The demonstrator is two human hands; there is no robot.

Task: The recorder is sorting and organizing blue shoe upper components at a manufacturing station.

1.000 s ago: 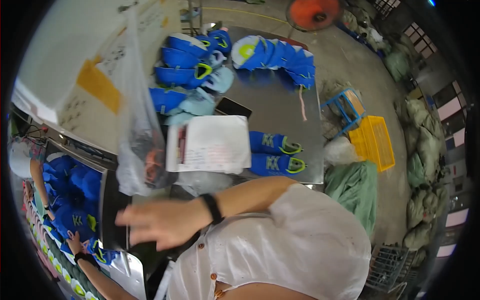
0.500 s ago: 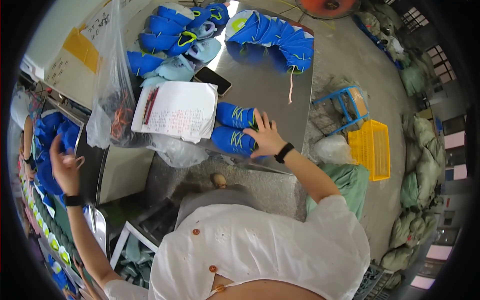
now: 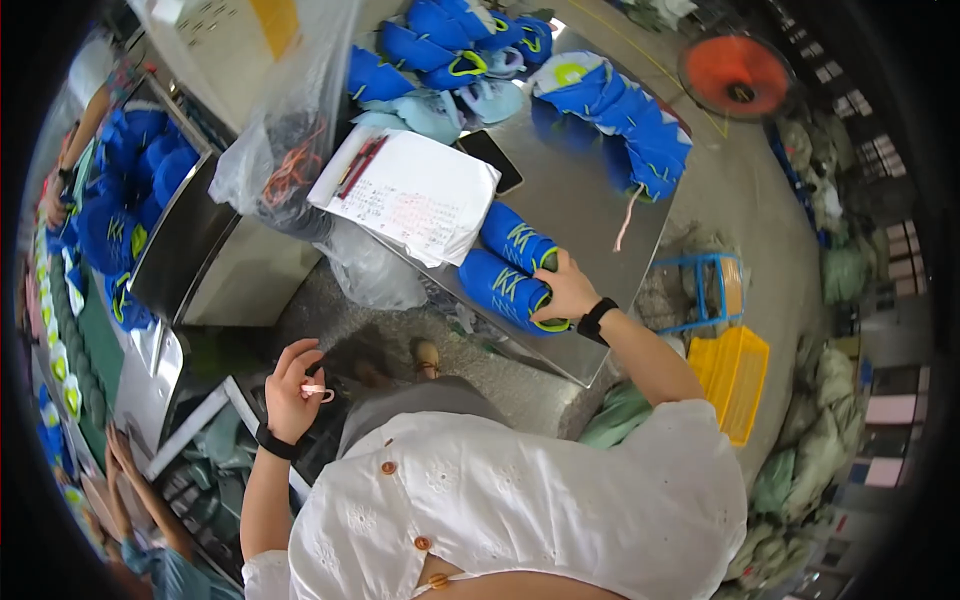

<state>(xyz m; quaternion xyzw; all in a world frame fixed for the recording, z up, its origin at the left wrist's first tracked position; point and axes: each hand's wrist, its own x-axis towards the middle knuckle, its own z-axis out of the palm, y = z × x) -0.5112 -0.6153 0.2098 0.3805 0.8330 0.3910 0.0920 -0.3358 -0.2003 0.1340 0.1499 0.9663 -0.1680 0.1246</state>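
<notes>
A pair of blue shoe uppers point(image 3: 498, 285) with yellow-green laces lies side by side at the near edge of the metal table. My right hand point(image 3: 566, 290) grips both at their heel openings, thumb on the nearer one and fingers at the other. Down in front of my body, my left hand point(image 3: 292, 400) is raised with curled fingers, a small pale pink cord loop point(image 3: 318, 391) caught in them. Beside the uppers lies a paper pad point(image 3: 420, 190) with red and dark pens point(image 3: 362, 167) on top.
Nested blue uppers point(image 3: 615, 110) curve along the table's point(image 3: 565, 185) far right, a pink cord hanging from them. Several blue and pale uppers point(image 3: 430, 60) pile behind a black phone point(image 3: 492, 160). Plastic bags, a yellow crate point(image 3: 730, 385), a blue-framed stool point(image 3: 695, 290) and a fan point(image 3: 738, 75) surround it. Co-workers' hands point(image 3: 120, 455) show left.
My left hand has come away from the blue uppers at far left toward my body. The right hand has closed around the pair's heels. The whole view has turned leftward.
</notes>
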